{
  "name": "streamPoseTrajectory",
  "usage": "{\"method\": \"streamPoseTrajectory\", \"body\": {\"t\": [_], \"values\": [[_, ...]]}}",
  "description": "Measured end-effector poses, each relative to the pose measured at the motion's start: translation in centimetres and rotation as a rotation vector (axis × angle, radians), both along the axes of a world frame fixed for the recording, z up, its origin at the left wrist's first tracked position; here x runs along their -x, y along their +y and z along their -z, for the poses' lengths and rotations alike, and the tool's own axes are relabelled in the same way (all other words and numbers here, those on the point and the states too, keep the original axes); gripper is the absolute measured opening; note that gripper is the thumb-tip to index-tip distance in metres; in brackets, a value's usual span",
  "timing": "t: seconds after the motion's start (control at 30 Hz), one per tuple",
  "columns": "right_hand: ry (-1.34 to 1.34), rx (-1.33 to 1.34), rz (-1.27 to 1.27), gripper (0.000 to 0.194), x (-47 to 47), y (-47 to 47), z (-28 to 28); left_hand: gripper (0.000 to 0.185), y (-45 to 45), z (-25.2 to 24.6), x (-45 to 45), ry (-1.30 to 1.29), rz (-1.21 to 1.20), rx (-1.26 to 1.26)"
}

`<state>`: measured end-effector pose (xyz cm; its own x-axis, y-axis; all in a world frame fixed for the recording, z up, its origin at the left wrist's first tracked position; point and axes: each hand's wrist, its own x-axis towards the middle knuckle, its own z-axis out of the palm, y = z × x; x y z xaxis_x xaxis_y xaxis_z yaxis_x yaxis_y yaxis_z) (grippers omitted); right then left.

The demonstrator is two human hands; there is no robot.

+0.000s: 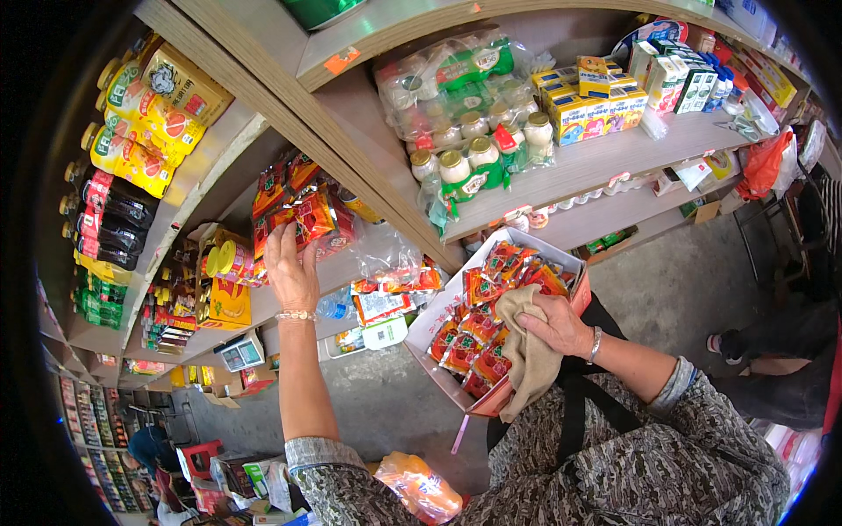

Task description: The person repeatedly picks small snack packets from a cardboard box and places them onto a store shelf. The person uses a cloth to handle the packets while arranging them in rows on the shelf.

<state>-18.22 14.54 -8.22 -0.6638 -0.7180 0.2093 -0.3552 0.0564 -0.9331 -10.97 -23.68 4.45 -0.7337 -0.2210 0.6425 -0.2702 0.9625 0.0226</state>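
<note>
My left hand (289,266) reaches onto a shelf, its fingers touching a pile of red and orange snack packets (306,214). Whether the fingers grip a packet cannot be told. A beige cloth (523,348) is bunched in my right hand (556,325), over the near side of an open cardboard box (421,338). Many small red foil packets (477,335) fill that box, which rests close against my front. Yellow-lidded jars (230,258) stand just left of my left hand. Below the pile, more packets (395,283) hang at the shelf's edge.
Shelves hold shrink-wrapped bottles (470,158), small drink cartons (598,112) and dark soda bottles (115,217). An upright divider (316,138) separates the shelf bays. Bagged orange bottles (418,486) lie low in front. A person's leg (769,348) is at right; another person (154,454) is at lower left.
</note>
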Motion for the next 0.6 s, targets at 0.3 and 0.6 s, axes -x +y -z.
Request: {"method": "streamPoseTrajectory", "body": {"t": [0.3, 0.6], "values": [[-0.216, 0.085, 0.012, 0.030, 0.1, 0.1, -0.2, 0.065, 0.9, 0.6, -0.5, -0.022, -0.093, 0.090], [-0.971, 0.527, 0.203, 0.034, 4.2, 3.2, -1.5, 0.027, 13.3, 6.6, -1.3, -0.189, 0.371, -0.461]]}}
